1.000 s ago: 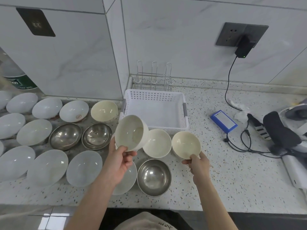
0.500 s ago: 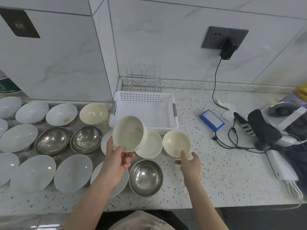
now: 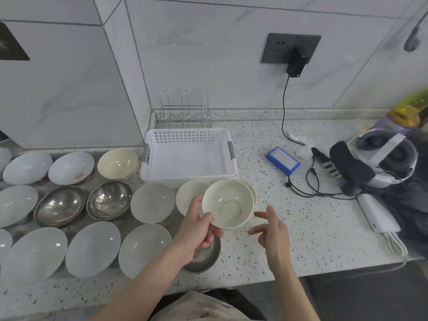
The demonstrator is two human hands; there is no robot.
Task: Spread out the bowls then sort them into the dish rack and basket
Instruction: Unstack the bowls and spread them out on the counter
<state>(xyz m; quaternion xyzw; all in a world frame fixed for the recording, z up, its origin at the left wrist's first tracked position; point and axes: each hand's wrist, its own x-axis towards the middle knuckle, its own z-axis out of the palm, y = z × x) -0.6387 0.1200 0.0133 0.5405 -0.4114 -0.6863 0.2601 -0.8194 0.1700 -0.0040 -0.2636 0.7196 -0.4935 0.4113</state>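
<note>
Left hand (image 3: 196,230) grips a cream bowl (image 3: 228,203) by its near rim, tilted, mouth facing the person, held above the bench (image 3: 301,239). Right hand (image 3: 269,230) hovers just beside it, fingers loosely spread, holding nothing. Open speckled bench lies right of that hand. Beyond the bowl sits the white basket (image 3: 188,154), the wire dish rack (image 3: 185,112) behind against the tiled wall. Spread bowls crowd the left.

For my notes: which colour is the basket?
White basket, with grey handles; head view.
</note>
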